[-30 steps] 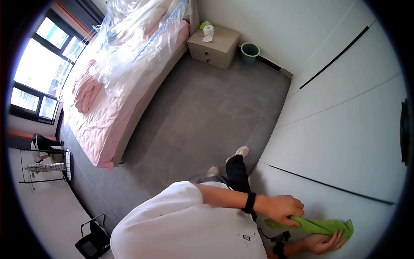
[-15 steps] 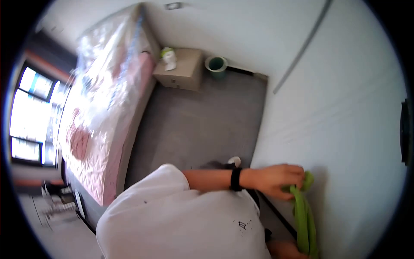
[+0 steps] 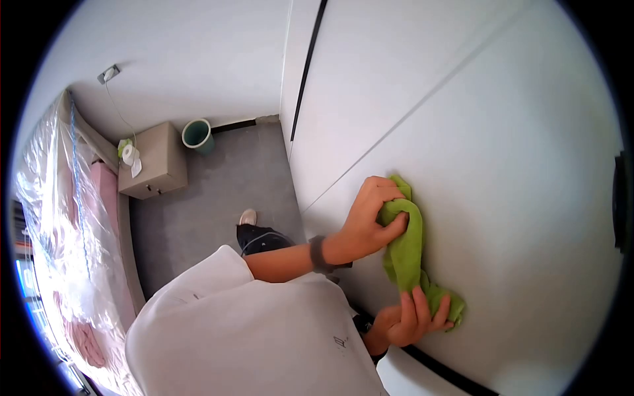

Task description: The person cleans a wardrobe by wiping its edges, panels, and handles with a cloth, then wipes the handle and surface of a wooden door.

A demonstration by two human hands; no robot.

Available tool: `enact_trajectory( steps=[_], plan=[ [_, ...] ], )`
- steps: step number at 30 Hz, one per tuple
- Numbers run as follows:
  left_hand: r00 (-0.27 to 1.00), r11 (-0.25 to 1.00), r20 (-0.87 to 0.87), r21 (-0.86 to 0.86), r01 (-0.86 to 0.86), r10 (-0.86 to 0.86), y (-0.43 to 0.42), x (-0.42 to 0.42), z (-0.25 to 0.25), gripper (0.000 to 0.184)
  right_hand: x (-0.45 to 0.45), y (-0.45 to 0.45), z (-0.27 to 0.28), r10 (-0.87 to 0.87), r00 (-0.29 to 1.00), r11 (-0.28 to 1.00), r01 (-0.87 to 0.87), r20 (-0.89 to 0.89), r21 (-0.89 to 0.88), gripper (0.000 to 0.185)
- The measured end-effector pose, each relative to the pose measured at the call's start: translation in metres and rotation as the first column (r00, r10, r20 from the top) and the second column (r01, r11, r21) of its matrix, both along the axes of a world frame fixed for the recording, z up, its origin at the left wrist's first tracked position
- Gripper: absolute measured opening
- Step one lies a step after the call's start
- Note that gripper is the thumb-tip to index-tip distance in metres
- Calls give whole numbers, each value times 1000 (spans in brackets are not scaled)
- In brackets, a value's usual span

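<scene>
Both my hands hold a crumpled lime-green cloth (image 3: 411,254) against a smooth white panel (image 3: 515,218). My left hand (image 3: 366,221), with a dark band on the wrist, grips the upper part of the cloth, its thumb and fingers closed around a fold. Lower down and to the right, my right hand (image 3: 413,320) has its fingers bent over the cloth's bottom end. Between the two hands the cloth hangs as a twisted strip. My white shirt (image 3: 251,336) fills the bottom of the view.
A beige nightstand (image 3: 158,158) carries a toilet paper roll (image 3: 130,154). Beside it stands a green bin (image 3: 197,135). Plastic sheeting (image 3: 59,191) covers the bed at left. A socket with a plug (image 3: 109,74) is on the wall. Grey floor (image 3: 211,178) lies between.
My view has swung toward the white panel, so the bed sits farther left. The cloth and both hands appear higher and more to the left. My right hand now shows more fully.
</scene>
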State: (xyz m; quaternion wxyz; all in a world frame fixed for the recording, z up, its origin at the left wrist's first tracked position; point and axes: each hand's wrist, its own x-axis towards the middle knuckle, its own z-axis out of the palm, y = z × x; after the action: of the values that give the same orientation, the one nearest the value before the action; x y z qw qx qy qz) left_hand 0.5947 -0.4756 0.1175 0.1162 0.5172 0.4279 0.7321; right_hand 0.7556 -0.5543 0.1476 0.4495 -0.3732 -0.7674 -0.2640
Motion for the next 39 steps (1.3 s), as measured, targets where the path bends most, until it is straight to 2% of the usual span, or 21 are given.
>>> enact_trajectory(
  steps=[3,7,9,10,11,13,14,16,19,23,24,26,28,29,30,31,33,34,35,37,39],
  plan=[
    [999,997,21,-61,-43,44,11,-20,-9,39,-12,23,4,35,999,992,-34,-5,120,14],
    [998,996,64,-91,-5,10,34,-61,-40,37,-64,62,13,101,995,990,-99,-15,96,16],
    [863,900,424,-201,386,-275,42,-89,-52,32,-95,81,18,24,997,999,-26,67,34,17],
    [759,821,586,-259,508,-284,45,-98,-58,28,-102,90,10,44,996,998,-47,72,34,17],
    [752,830,600,-248,499,-273,52,-114,-61,28,-118,103,12,84,995,996,-83,53,-27,18],
    [816,903,544,-224,366,-196,70,-146,-61,28,-151,128,16,114,992,991,-110,55,-73,19],
    [804,907,557,-197,373,-209,81,-166,-60,28,-168,143,15,114,991,993,-111,72,-52,20],
    [971,985,202,-80,150,-131,103,-211,-57,29,-204,170,18,104,989,995,-103,104,-17,21],
    [948,962,190,-54,269,-255,113,-252,-60,29,-232,187,2,-1,997,999,4,75,-34,25],
    [948,966,204,-39,256,-243,162,-346,-44,30,-324,251,37,-74,990,997,70,119,35,25],
    [950,952,97,-39,303,-298,150,-303,-79,31,-271,232,-18,-136,990,990,137,-25,36,24],
    [942,946,99,-15,323,-320,199,-313,-88,32,-282,285,-21,-142,990,989,142,-2,30,23],
    [937,945,130,-3,327,-324,228,-321,-82,33,-292,299,-19,-256,966,966,257,-28,40,22],
    [903,907,99,2,421,-419,242,-324,-81,33,-300,310,-21,-186,979,983,186,-85,-7,22],
    [914,919,93,36,392,-394,256,-327,-78,33,-302,319,-23,-122,982,992,117,-145,-41,23],
    [916,919,84,88,385,-392,242,-306,-59,33,-282,290,-14,-244,954,969,245,-175,-12,23],
    [861,858,45,120,499,-507,271,-294,-51,33,-275,304,-31,-128,934,986,157,-333,61,23],
    [849,840,17,156,519,-528,281,-293,-45,32,-277,307,-35,-198,913,970,236,-356,66,23],
    [804,794,-9,155,588,-594,289,-288,-36,32,-276,306,-34,-164,895,971,220,-415,91,23],
    [850,841,-225,164,515,-477,305,-269,-18,38,-271,309,-25,-132,865,961,231,-484,150,23],
    [852,869,-374,191,457,-366,310,-288,18,46,-306,315,17,-102,875,957,216,-474,192,25]
  ],
)
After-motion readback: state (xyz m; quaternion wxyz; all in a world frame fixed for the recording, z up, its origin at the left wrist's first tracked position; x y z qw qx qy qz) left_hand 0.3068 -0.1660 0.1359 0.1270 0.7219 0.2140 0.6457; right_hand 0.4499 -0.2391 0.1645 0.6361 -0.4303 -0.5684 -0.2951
